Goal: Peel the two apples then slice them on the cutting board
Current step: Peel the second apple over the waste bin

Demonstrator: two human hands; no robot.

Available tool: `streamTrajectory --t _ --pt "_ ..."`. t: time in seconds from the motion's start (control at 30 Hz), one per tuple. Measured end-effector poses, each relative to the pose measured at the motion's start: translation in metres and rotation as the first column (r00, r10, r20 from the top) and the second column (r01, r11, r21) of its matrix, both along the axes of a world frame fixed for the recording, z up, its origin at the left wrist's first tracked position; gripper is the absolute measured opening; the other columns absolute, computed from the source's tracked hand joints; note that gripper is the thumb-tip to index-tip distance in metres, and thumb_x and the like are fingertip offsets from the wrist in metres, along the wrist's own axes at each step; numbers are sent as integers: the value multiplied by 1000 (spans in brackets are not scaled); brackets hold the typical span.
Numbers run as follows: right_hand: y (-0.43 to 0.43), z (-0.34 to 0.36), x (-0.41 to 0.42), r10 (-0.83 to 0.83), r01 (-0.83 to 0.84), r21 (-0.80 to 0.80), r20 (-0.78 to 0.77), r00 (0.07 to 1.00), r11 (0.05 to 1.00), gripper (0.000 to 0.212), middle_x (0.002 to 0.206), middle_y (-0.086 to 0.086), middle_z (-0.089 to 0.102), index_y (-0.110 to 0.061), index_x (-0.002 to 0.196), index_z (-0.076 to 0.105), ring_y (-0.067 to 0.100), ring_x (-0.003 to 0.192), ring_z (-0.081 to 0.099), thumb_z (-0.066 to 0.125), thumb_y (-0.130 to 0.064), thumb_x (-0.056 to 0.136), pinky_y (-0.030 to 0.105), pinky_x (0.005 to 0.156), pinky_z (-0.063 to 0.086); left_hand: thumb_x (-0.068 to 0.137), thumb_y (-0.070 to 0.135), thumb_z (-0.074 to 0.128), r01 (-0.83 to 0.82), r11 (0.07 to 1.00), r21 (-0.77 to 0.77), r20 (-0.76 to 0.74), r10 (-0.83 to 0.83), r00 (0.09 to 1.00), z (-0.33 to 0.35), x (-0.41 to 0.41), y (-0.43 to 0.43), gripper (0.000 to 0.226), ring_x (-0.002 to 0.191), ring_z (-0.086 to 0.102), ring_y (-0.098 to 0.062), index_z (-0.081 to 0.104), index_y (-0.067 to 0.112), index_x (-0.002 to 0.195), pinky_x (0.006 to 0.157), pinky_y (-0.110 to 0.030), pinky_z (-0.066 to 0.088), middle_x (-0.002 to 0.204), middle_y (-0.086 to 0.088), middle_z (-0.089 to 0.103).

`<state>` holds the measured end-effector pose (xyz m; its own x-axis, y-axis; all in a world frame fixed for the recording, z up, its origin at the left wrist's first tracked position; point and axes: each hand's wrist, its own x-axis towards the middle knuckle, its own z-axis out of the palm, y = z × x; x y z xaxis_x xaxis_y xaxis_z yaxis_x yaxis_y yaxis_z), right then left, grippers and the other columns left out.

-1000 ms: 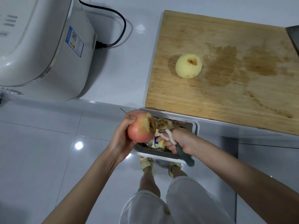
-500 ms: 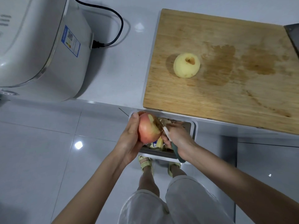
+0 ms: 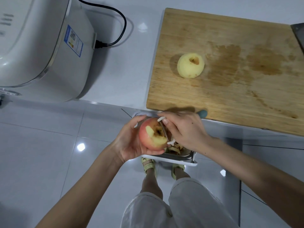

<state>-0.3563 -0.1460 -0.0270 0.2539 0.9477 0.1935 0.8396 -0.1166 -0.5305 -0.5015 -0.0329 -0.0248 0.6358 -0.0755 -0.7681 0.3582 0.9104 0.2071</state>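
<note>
Since the earlier frame, the right grip point(image 3: 184, 130) has swung over the red apple point(image 3: 152, 134). The peeler point(image 3: 164, 129) now lies with its blade across the bared patch at the apple's hollow, and its handle end points toward the board point(image 3: 246, 99). The apple has turned so that patch faces the camera.

Step in hand, as I judge it: peeling the second apple, at an early stage, since most of the skin is still red. The peeled apple point(image 3: 190, 65) rests on the board in the upper centre of the frame. No slicing has been done.

Next move: I would draw the blade along the skin beside the bared patch and turn the apple a little between strokes. The work should stay over the bin point(image 3: 177, 157) at centre frame so that the peel drops in.

Left grip point(image 3: 130, 140): curled round the apple from the left and below, carrying it clear of the worktop point(image 3: 125, 76).

Right grip: closed round the peeler, with one fingertip laid near the blade head.
</note>
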Motion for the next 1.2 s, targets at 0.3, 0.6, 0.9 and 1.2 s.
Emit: streamTrajectory --t 0.3,0.6,0.9,1.2 --pt "34 21 5 258 -289 85 267 929 953 20 43 3 42 -7 75 48 24 38 41 44 -19 90 29 49 35 86 56 44 215 912 349 -123 -183 975 11 9 -13 50 75 70 -22 65 13 100 61 -41 59 88 -8 73" --pt "27 17 1 200 -216 98 153 968 971 13 47 -8 24 -15 82 35 16 39 24 41 -22 91 21 48 25 97 40 39 185 886 425 -124 -145 982 16 4 -16 42 75 68 -27 64 7 104 65 -45 57 94 -16 71" --pt "-4 -20 2 -50 47 -150 -15 999 988 12 45 -7 35 -9 79 47 19 34 35 39 -12 87 20 41 19 97 36 39 -60 896 441 -83 107 991 16 -3 -5 37 74 70 -30 66 10 99 60 -46 58 88 -16 72" --pt "0 -17 -16 -521 282 -453 -588 619 846 30 61 -5 43 -25 70 38 15 59 43 39 -32 99 35 64 38 84 26 48 -235 924 300 25 239 971 3 -6 -2 27 104 61 -37 60 14 105 93 -64 42 112 -16 65"
